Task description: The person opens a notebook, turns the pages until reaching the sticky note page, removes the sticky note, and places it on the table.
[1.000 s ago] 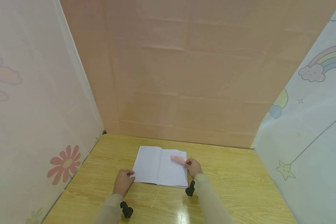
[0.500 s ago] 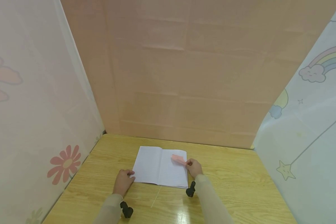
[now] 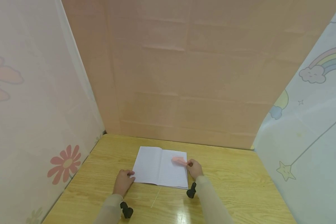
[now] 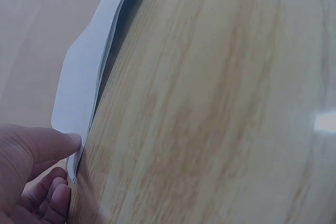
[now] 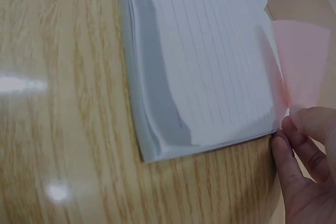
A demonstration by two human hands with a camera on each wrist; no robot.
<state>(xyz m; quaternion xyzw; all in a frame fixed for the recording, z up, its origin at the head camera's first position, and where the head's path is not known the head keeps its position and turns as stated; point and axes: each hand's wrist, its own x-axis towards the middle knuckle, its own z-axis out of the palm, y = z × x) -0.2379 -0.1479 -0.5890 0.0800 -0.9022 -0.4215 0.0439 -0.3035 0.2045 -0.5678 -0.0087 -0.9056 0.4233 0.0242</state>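
An open lined notebook (image 3: 156, 166) lies flat on the wooden table (image 3: 235, 186). My left hand (image 3: 123, 181) lies on the table at the notebook's near left corner. Its thumb (image 4: 50, 144) rests on the corner of the page (image 4: 79, 90), and the other fingers are loosely curled beside it. My right hand (image 3: 194, 168) is at the notebook's right edge and pinches a thin pink paper slip (image 3: 179, 161). In the right wrist view the slip (image 5: 303, 64) stands up over the right-hand page (image 5: 210, 61), held between the fingertips (image 5: 302, 124).
Cloth screens close the table in: plain peach at the back (image 3: 184, 77), a flower print on the left (image 3: 64, 163), a rainbow and star print on the right (image 3: 313, 71). Bare wood lies on both sides of the notebook. Black camera mounts (image 3: 126, 211) sit at both wrists.
My right hand and the pink slip have shifted slightly right and nearer. The left hand and the notebook have stayed put.
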